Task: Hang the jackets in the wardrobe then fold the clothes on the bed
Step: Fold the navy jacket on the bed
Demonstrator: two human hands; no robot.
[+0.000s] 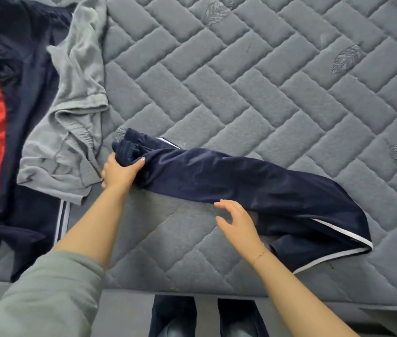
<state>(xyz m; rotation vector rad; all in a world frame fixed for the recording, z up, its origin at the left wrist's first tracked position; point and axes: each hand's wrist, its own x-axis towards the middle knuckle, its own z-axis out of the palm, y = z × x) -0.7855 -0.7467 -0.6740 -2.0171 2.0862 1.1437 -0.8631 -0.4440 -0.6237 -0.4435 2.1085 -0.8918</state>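
A grey quilted mattress [253,81] fills most of the view, its surface stitched in a herringbone pattern of raised rectangular pads. Darker leaf motifs [346,59] are scattered across the padding. The near edge of the mattress runs along the bottom, with a smooth grey side panel [119,310] below it. Lighting is even and soft, without strong shadows.

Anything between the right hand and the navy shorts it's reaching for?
Nothing visible. The right hand hovers open at the near edge of the navy shorts, with only bare mattress beneath. The left hand already grips the shorts' waistband end. The grey shirt lies off to the left.
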